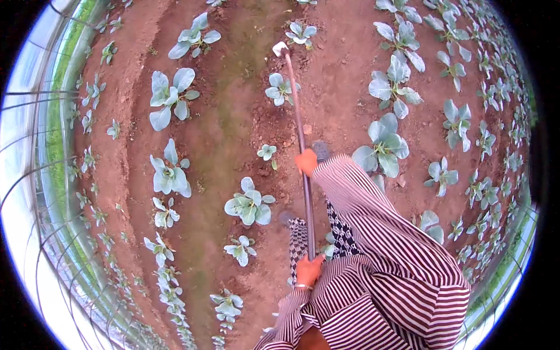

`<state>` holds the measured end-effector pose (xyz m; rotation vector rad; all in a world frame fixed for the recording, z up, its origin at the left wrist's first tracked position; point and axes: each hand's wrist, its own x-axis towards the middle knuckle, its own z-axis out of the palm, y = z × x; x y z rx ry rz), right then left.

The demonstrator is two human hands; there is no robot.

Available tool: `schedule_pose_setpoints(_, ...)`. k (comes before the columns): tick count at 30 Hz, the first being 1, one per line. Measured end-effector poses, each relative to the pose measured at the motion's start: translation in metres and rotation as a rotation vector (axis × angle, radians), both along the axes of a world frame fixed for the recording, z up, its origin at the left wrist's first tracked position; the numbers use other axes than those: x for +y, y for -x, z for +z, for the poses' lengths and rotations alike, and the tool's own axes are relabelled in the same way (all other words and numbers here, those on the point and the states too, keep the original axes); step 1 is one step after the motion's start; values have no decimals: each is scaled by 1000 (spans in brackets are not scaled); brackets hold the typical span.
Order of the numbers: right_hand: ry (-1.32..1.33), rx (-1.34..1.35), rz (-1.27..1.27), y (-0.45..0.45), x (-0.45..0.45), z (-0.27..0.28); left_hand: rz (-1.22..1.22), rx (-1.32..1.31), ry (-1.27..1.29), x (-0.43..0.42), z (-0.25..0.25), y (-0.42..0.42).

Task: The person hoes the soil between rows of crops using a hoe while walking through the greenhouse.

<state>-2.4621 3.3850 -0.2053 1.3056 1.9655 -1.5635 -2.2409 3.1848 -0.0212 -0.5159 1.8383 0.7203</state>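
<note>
A hoe with a long brown handle (298,114) reaches forward from my body, its pale blade (280,49) near the soil by a leafy plant (301,35). My right hand (306,161) is closed around the middle of the handle. Lower down, close to my waist, my left hand (309,270) wraps the near end. Left of the handle stand a plant with blue-green leaves (279,89) and a small seedling (266,152). Whether the blade touches the ground I cannot tell.
Rows of cabbage-like plants (249,202) run along both sides over reddish soil. A large plant (382,147) grows right of my grey shoe (320,150). A mossy furrow (219,134) lies to the left. Curved plastic greenhouse walling (35,140) borders the far left.
</note>
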Motion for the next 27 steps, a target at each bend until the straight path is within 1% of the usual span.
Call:
schedule_pose_setpoints(1,47,-48,-37,-20,-11,3,-51,-31,62,0,31,9)
schedule_pose_setpoints(2,104,-103,-74,-28,-19,21,-102,-68,107,-1,65,20)
schedule_pose_setpoints(3,163,-153,-95,-36,-31,42,-205,-17,133,-14,79,16)
schedule_pose_setpoints(4,166,-108,-125,-60,-53,34,-200,71,130,-39,80,-7)
schedule_pose_setpoints(5,164,-53,-157,-70,-64,21,-187,-43,122,-25,122,24)
schedule_pose_setpoints(6,272,-31,-232,-60,-59,31,-185,39,80,-55,95,-8)
schedule_pose_setpoints(8,498,-25,-399,-59,-57,69,-207,96,138,-77,83,-41)
schedule_pose_setpoints(10,443,32,-404,-44,-48,78,-245,89,296,-34,99,-9)
schedule_pose_setpoints(11,407,64,-400,-33,-39,79,-216,55,268,-23,100,2)
schedule_pose_setpoints(12,412,167,-348,-25,-30,76,-254,123,256,-18,89,6)
schedule_pose_setpoints(13,371,178,-285,-6,-16,92,-291,187,249,-13,77,7)
schedule_pose_setpoints(14,332,190,-221,13,-1,108,-226,192,244,3,78,19)
schedule_pose_setpoints(15,255,141,-178,26,7,99,-165,198,241,19,78,36)
schedule_pose_setpoints(16,174,100,-136,39,15,84,-125,205,164,25,71,49)
schedule_pose_setpoints(17,89,62,-98,48,20,70,-95,122,115,33,67,65)
schedule_pose_setpoints(18,97,87,-97,49,21,51,-82,129,91,37,62,74)
schedule_pose_setpoints(19,106,106,-84,43,23,20,-57,130,68,41,58,75)
schedule_pose_setpoints(20,117,125,-60,34,25,-14,-138,95,96,40,61,71)
schedule_pose_setpoints(21,-4,313,218,5,26,-54,-217,74,127,37,67,69)
schedule_pose_setpoints(22,45,136,80,-7,10,-64,-291,71,157,33,65,67)
schedule_pose_setpoints(23,91,-34,-73,-20,-6,-76,-392,116,102,9,47,36)
schedule_pose_setpoints(24,-250,14,47,-29,-22,-29,-213,-14,75,2,66,36)
schedule_pose_setpoints(25,457,142,-173,-43,-31,-9,-262,-27,131,-17,73,21)
schedule_pose_setpoints(26,405,138,-198,-61,-43,17,-322,-64,165,-30,84,8)
schedule_pose_setpoints(27,510,102,-303,-65,-50,34,-237,-35,175,-40,75,1)
